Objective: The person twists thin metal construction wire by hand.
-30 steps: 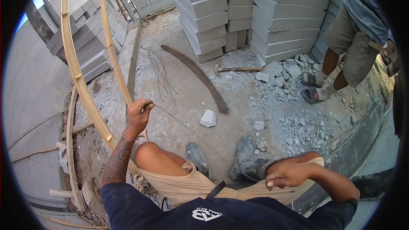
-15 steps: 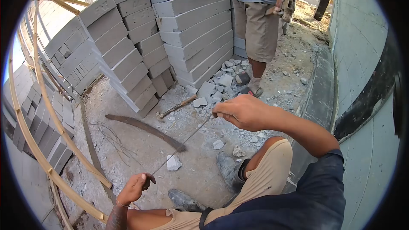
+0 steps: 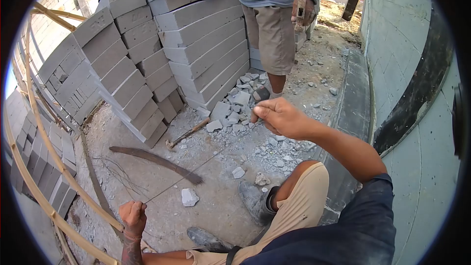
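Observation:
A thin dark wire (image 3: pixel 184 177) runs slantwise above the ground between my two hands. My left hand (image 3: pixel 133 216), low on the left, is closed in a fist around its near end. Out in front, my right hand (image 3: pixel 280 117) is pinched closed at the far end, though the wire blurs near those fingers. Below the wire lie a curved dark strip of wood (image 3: pixel 156 161) and a broken white block piece (image 3: pixel 189 197). A hammer with a wooden handle (image 3: pixel 189 132) rests on the ground near the rubble.
Stacked grey blocks (image 3: pixel 206 44) rise ahead, with broken rubble (image 3: pixel 235 105) at their foot. A co-worker (image 3: pixel 277 34) stands beside them, holding a tool I cannot make out. Bent bamboo poles (image 3: pixel 54 152) stand at left; a grey-green wall (image 3: pixel 417 167) borders the right.
My left hand has moved left and turned, with its knuckles now up. The right hand still pinches the far end. The view has shifted right, and the co-worker's hand has turned.

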`<control>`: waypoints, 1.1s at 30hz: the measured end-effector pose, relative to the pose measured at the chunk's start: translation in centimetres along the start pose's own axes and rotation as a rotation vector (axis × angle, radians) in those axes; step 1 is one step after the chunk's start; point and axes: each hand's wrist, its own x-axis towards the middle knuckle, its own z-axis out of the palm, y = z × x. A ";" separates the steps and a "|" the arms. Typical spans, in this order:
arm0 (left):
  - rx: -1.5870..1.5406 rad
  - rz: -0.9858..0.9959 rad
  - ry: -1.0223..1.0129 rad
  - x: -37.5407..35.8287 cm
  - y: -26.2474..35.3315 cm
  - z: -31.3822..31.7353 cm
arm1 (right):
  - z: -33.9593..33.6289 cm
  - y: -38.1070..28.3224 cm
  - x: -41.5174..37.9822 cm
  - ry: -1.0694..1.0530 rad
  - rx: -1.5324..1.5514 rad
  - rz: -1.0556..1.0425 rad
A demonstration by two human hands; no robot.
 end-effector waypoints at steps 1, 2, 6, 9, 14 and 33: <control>0.029 0.010 -0.028 0.2 -0.3 -0.4 | 0.2 4.1 1.2 0.131 -0.164 0.177; 0.035 0.003 -0.028 -0.6 -1.0 -0.2 | 2.6 7.2 0.4 -0.120 -0.194 0.219; 0.001 -0.203 -0.262 -4.4 -4.5 0.3 | 8.0 3.3 -1.8 -0.562 0.266 0.022; -0.269 -0.352 -0.499 -2.9 -2.7 1.0 | 8.1 -0.8 0.6 -0.562 0.190 -0.077; -0.637 -0.533 -0.552 2.8 3.1 2.7 | 9.6 -0.3 5.1 -0.433 -0.224 0.069; -0.236 -0.008 -0.270 -0.3 0.9 5.4 | 13.0 7.7 6.4 -0.796 0.222 0.271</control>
